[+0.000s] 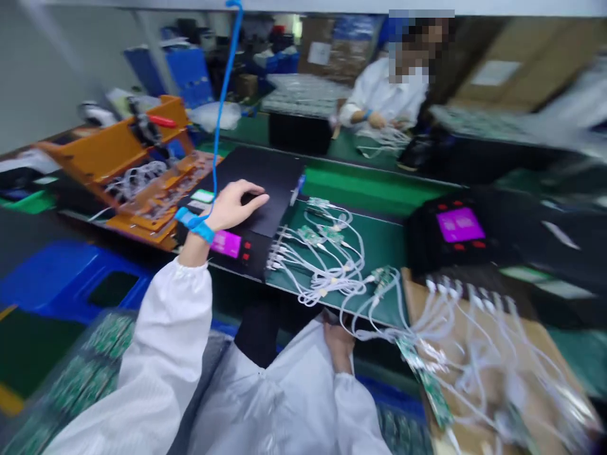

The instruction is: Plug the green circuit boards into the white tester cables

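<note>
We are looking down at a workbench from the wearer's own height. Our left hand (236,205), palm down with thumb and fingers parted and nothing between them, is over the black box (270,167) at centre left. A blue strap (194,224) circles that wrist, and a blue cord (220,120) rises from it. The box's purple screen (225,244) lies just below the hand, with small red buttons (246,251) beside it. White cables (332,278) run from the box's right edge to small green circuit boards (310,236) on the green bench top (384,246).

Our right hand (340,344) is low, at the edge of our white coat (275,404); its fingers are dark and partly hidden, so we cannot tell whether they grip the cloth.

To work well here, we would keep the left hand light, so that the box does not shift and tug its plugs, and hold the cord clear of the buttons. On the right, cables loop past the bench's front edge, so we should guide that hand and sleeve around them, without snagging a board.
</note>
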The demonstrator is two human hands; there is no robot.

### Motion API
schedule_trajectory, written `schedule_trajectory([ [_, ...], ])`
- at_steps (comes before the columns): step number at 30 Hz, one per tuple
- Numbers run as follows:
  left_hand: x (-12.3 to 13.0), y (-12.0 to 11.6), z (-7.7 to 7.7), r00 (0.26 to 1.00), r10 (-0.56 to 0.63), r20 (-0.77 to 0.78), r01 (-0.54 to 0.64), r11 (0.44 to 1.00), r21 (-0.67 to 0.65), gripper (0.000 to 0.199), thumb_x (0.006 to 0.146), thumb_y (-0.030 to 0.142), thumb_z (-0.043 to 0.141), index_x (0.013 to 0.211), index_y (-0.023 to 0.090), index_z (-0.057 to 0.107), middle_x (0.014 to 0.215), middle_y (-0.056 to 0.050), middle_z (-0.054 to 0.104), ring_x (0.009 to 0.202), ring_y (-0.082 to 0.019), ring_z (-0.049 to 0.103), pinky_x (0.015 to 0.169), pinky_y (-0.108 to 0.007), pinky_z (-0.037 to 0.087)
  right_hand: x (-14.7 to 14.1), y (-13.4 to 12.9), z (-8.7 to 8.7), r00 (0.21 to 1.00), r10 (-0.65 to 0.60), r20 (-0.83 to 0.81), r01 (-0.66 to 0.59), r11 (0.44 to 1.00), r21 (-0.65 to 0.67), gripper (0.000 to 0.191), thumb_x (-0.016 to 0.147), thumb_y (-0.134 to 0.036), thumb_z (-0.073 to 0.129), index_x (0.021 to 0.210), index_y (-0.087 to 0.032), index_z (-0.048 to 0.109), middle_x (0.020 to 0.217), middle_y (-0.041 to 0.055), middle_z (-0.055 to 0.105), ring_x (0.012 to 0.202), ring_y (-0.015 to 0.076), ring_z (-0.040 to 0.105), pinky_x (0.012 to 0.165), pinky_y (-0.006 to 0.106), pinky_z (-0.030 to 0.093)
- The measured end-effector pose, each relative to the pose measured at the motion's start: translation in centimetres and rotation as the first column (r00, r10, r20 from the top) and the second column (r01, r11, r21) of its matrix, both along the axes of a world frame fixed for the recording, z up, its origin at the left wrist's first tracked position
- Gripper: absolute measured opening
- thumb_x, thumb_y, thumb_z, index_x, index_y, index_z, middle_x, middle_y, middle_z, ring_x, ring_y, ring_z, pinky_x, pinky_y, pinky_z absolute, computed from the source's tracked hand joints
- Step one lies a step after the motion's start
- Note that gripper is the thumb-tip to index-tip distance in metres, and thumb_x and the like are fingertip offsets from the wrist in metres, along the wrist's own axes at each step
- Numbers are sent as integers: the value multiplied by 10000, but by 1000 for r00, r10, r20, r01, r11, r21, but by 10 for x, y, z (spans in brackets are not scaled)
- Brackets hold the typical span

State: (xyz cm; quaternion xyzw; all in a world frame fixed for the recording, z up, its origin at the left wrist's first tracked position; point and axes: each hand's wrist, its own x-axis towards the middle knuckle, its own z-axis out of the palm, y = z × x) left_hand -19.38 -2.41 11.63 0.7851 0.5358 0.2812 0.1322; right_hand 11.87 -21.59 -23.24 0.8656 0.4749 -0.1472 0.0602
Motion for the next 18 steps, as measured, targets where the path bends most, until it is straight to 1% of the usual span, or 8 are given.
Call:
schedule_trajectory([
  [1,7,1,-2,996,65,-57,-63,997,39,537,933,589,568,1229,181,752,1241,-143,725,1230,-306,647,1159,-461,461,-5,4,0,998,-53,-15,53,998,13,603,1048,-465,420,1538,-144,565,1436,258,658,1248,342,694,944,422,525],
  [3,16,4,-6,974,183,-130,-168,979,117,605,914,634,560,1299,202,739,1364,-173,641,1328,-372,578,1179,-535,433,-12,11,-3,990,-138,-38,139,990,26,578,989,-447,565,1478,-144,626,1490,263,617,1364,359,610,1041,440,469],
  [5,20,7,-9,969,151,-194,-132,986,107,657,927,639,510,1345,176,718,1400,-202,597,1395,-400,531,1199,-552,415,-15,15,-7,976,-210,-52,212,977,36,588,932,-424,663,1444,-137,655,1480,278,619,1380,381,588,1047,456,457],
  [7,20,9,-10,966,142,-217,-124,988,94,685,930,654,457,1375,192,696,1456,-190,586,1444,-401,502,1205,-572,415,-16,13,-12,967,-252,-44,255,963,81,653,944,-433,646,1495,-86,597,1433,317,635,1341,419,606,1041,487,452],
  [11,19,11,-7,945,109,-309,-104,994,33,827,931,727,317,1469,169,605,1680,-175,418,1601,-356,324,1274,-593,325,-11,-4,-16,953,-302,-31,303,942,142,768,974,-481,592,1569,-9,480,1394,363,637,1276,455,627,1047,530,440],
  [14,18,15,-9,926,93,-366,-88,996,30,916,924,764,233,1520,143,545,1700,-174,383,1613,-341,304,1283,-599,310,-3,-14,-16,936,-347,-69,353,927,130,741,973,-508,578,1499,14,559,1466,366,581,1295,450,612,1068,508,442],
  [16,15,21,-13,918,86,-387,-76,996,40,929,923,782,206,1525,158,539,1694,-163,398,1606,-344,319,1274,-615,319,2,-16,-15,923,-372,-101,382,917,117,718,975,-527,564,1453,7,609,1490,354,567,1301,442,611,1074,490,449],
  [18,12,25,-18,915,89,-393,-74,996,52,915,931,793,199,1527,186,537,1695,-145,401,1605,-338,324,1267,-620,330,7,-16,-14,921,-370,-120,383,917,114,714,978,-528,557,1470,-12,601,1505,338,564,1315,434,606,1084,483,451],
])
